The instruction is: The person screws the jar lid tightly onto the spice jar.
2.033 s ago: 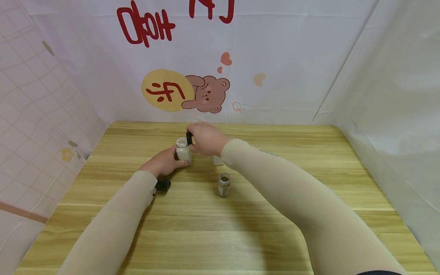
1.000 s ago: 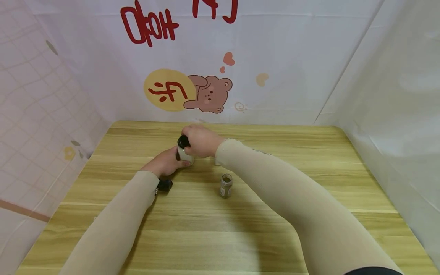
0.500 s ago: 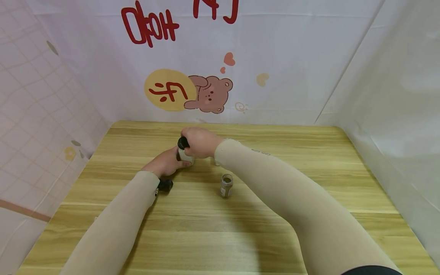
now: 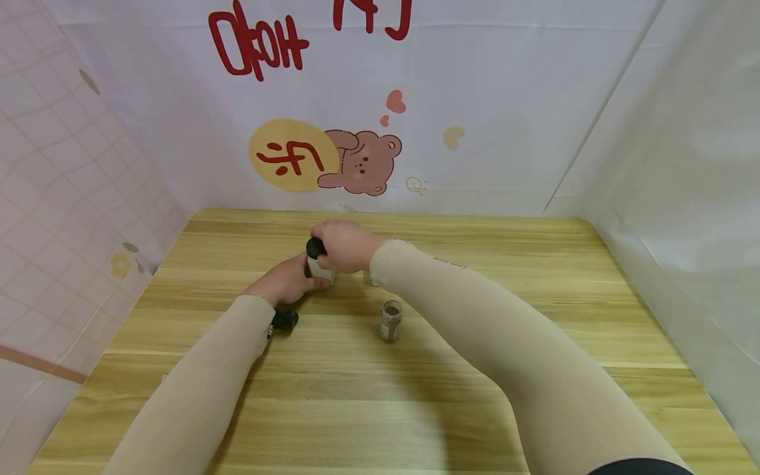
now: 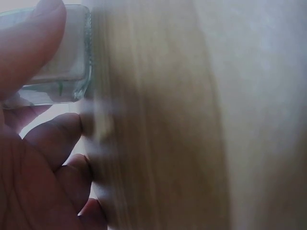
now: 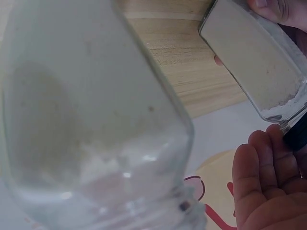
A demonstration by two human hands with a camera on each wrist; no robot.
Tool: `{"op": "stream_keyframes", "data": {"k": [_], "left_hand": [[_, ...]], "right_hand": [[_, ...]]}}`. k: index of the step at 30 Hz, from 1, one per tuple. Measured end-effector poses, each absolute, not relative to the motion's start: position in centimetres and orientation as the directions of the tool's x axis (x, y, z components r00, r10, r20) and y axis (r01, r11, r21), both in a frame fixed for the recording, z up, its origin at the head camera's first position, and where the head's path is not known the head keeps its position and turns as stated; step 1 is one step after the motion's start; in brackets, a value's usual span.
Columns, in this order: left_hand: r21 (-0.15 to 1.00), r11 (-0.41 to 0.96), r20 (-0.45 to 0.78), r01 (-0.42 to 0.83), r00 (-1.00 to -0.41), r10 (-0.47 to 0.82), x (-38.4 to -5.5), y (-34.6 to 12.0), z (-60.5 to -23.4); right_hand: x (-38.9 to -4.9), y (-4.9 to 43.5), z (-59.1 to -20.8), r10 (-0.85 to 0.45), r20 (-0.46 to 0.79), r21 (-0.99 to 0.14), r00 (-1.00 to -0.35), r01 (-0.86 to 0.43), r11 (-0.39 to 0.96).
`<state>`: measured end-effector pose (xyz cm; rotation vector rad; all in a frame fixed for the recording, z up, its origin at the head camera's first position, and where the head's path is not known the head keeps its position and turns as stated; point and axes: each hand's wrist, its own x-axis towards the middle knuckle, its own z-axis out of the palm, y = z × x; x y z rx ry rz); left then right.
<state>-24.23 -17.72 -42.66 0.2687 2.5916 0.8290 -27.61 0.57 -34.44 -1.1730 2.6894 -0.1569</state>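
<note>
Glass jar (image 6: 256, 60) (whitish inside), black lid (image 4: 315, 248) atop

The yellow wood-grain tabletop (image 4: 356, 409) bears a small open glass jar (image 4: 390, 323) and, nearer its far edge, two white-filled glass jars (image 6: 254, 60).

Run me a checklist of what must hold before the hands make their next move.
1. Left hand gripping the pale-filled jar: ok.
2. Right hand holding the black lid: ok.
3. Black lid over that jar's mouth: ok.
4. Black lid fully tightened: cannot tell; the views don't show how far it is turned.
5. Small jar upright and apart from both hands: ok.
6. Small jar capped: not ok; its mouth is open.
</note>
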Motion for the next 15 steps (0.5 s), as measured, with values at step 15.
{"op": "stream_keyframes", "data": {"k": [15], "left_hand": [[0.576,0.815,-0.324,0.064,-0.897,0.299,-24.24,-17.67,-42.5]], "right_hand": [[-27.59,0.55,-34.07,-0.736,-0.163,-0.179,-0.657,-0.714,0.677]]}}
